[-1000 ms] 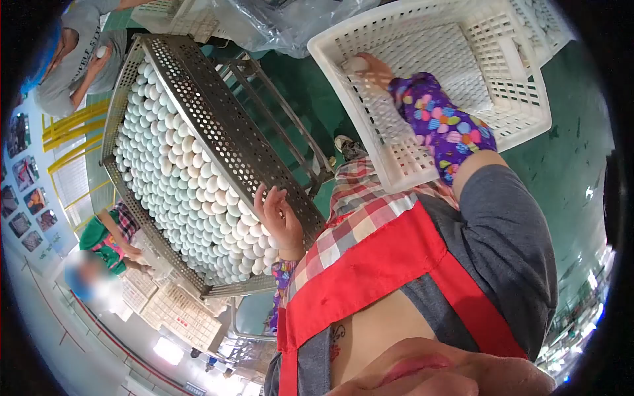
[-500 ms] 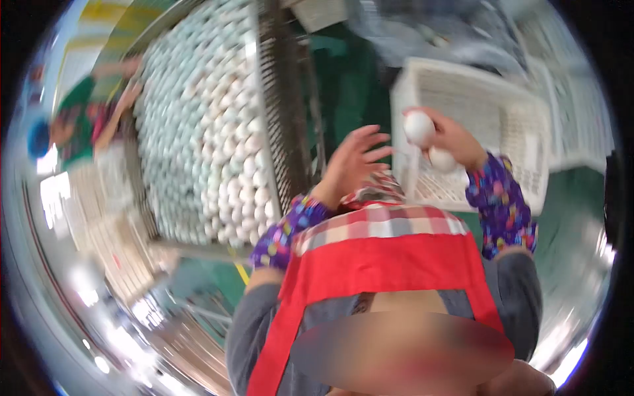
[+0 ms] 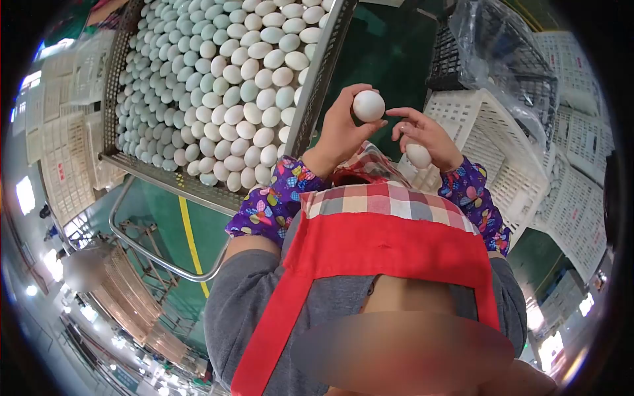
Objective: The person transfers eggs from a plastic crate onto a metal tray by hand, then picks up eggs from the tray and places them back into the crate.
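My left hand grips a white egg between thumb and fingers, held up in front of the apron. A second egg rests against the palm of my right hand, under its curled lower fingers. The right index finger points toward the left hand's egg, just apart from it. To the left lies a wide metal tray with perforated sides, filled with many white and pale blue-green eggs. Close by the right hand is a white plastic crate, seen tilted in view.
A black crate with clear plastic sheeting stands behind the white crate. More white crates stand at far right and pale crates at far left. A curved metal handle sticks out below the tray over green floor.
One egg has passed from my right hand to my left, which was empty and spread. Both hands are now close together. The view has turned, and the co-worker beyond the tray is mostly out of sight.
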The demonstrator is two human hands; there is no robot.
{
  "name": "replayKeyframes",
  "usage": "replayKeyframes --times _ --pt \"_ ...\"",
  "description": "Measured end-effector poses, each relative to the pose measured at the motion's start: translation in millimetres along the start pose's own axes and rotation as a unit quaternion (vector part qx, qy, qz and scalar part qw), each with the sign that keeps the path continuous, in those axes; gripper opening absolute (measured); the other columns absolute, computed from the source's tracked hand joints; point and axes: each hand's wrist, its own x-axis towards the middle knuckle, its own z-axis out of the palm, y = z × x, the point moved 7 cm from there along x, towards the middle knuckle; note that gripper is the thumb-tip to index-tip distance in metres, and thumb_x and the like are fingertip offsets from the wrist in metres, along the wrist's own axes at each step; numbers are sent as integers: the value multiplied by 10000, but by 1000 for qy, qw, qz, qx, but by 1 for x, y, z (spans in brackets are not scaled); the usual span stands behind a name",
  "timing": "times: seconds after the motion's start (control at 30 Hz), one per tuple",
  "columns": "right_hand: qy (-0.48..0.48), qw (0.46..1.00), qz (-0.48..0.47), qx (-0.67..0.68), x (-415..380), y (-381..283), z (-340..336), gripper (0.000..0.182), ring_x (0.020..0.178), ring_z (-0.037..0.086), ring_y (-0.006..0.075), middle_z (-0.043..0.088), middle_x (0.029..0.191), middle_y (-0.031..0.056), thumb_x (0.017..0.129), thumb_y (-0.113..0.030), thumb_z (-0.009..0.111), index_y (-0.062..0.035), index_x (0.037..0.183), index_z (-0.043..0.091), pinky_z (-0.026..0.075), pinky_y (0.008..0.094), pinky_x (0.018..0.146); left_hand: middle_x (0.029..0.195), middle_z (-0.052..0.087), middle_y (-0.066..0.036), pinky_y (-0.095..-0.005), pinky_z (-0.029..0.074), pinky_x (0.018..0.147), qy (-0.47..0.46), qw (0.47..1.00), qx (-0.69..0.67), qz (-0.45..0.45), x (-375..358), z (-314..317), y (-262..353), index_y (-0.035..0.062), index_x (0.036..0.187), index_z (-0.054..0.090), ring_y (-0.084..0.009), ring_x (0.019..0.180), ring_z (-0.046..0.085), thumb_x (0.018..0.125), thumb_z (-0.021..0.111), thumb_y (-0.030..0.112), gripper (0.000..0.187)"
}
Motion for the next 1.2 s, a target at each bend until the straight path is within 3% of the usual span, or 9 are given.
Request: replayKeyframes --times 0.23,0.43,0.5,0.57,0.77,0.9,1.0,1.13,1.2 --pt "-2 999 1 45 18 -13 23 335 699 559 68 578 873 39 916 -195 526 -25 1204 501 462 195 639 1051 555 -98 -328 449 836 40 969 207 129 -2 -24 27 59 1144 522 -225 984 553 666 774 93 541" --pt "112 980 -101 130 33 -24 12 255 752 567 97 578 884 53 910 -130 514 -2 1129 536 466 213 680 1023 550 -96 -310 448 821 62 984 142 87 -2 -28 23 52 1130 524 -203 962 547 664 780 104 535" --pt "155 969 -172 84 39 -38 15 246 796 567 112 577 900 60 903 -122 520 0 1115 546 464 222 719 1043 560 -58 -282 464 818 20 982 -146 -115 0 -17 -10 47 1135 506 -152 943 559 747 734 158 463" --pt "227 940 -246 -64 35 -57 25 245 894 539 126 566 985 60 894 -111 530 -5 1114 552 427 242 818 1092 569 -56 -367 459 895 -37 861 -484 -153 -4 11 -19 79 1165 492 -186 996 568 852 631 270 392" --pt "216 868 -346 -285 34 -73 50 334 1059 463 203 477 1177 114 922 -139 471 -22 1235 473 355 309 935 1184 559 -71 -486 331 1012 -147 709 -662 -191 -9 29 -6 120 1191 513 -242 1124 513 864 580 434 458" --pt "240 765 -424 -420 13 -106 68 409 1166 406 284 407 1292 164 924 -168 461 -11 1299 415 309 366 997 1222 510 -128 -572 401 926 -102 624 -750 -193 6 5 -22 104 1140 523 -348 1152 472 837 504 593 575" --pt "270 757 -390 -449 -2 -111 41 429 1176 399 289 415 1286 166 909 -163 510 0 1294 413 296 375 1014 1251 463 -219 -560 395 942 -116 647 -749 -79 35 -69 -5 76 1151 512 -434 1177 428 787 510 659 687" --pt "326 724 -330 -510 -31 -68 -37 452 1175 401 303 463 1212 172 846 -140 589 -4 1254 450 282 379 1020 1093 553 -74 -511 422 911 80 759 -638 103 59 -244 7 112 1056 541 -296 1075 511 804 549 601 550" --pt "381 664 -277 -581 -56 -38 -67 475 1162 423 304 474 1203 182 835 -124 584 -3 1268 430 299 381 1013 1058 587 -103 -495 414 940 149 751 -616 186 53 -330 24 83 1066 553 -328 1047 533 805 572 553 538"
